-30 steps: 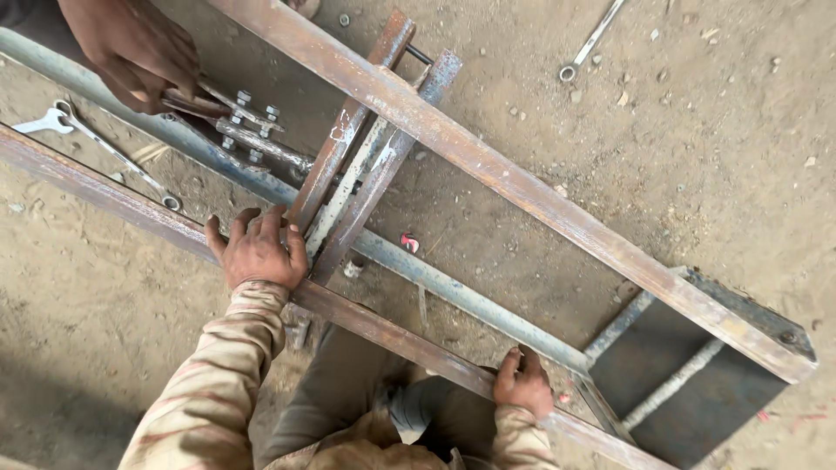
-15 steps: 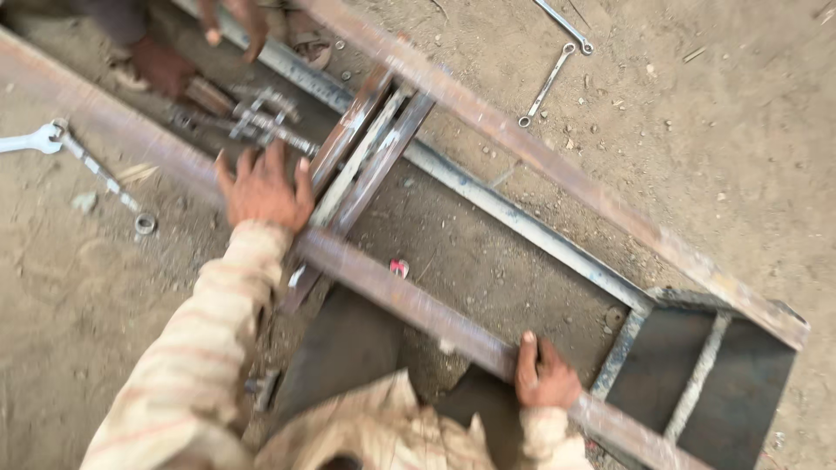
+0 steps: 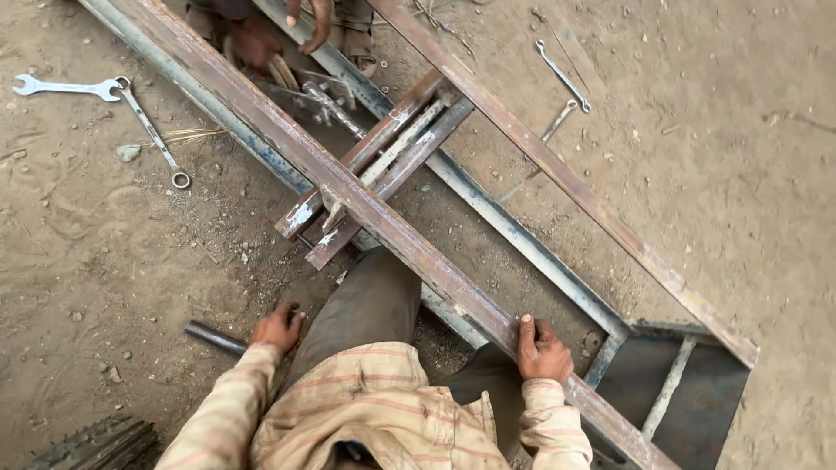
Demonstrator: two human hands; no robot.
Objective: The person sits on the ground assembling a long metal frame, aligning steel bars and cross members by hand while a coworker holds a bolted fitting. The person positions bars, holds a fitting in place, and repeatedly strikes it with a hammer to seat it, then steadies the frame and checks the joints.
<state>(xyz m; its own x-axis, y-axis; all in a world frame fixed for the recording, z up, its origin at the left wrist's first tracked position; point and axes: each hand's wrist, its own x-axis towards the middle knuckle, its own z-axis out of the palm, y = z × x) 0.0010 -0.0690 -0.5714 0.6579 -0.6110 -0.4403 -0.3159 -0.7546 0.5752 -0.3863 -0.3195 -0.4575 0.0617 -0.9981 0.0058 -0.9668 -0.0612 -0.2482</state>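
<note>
A long rusty steel frame lies on the dirt, and its near rail (image 3: 366, 204) runs diagonally across the view. My right hand (image 3: 540, 348) grips this rail near its lower end, thumb on top. My left hand (image 3: 279, 327) is down on the ground beside my knee, fingers curled over the end of a dark metal rod (image 3: 213, 338). Short cross bars (image 3: 383, 161) join the near rail to the far rail (image 3: 557, 170). Another person's hands (image 3: 261, 39) work at bolted fittings (image 3: 322, 96) at the top.
Two combination spanners (image 3: 65, 87) (image 3: 152, 130) lie on the dirt at the left, and two more (image 3: 562, 74) (image 3: 557, 122) lie beyond the far rail. A tyre edge (image 3: 96, 444) shows at the bottom left. A dark plate (image 3: 697, 409) fills the frame's end.
My left hand has left the near rail and dropped to the ground onto the dark rod. My right hand stays on the rail. The view has shifted towards the frame's left part.
</note>
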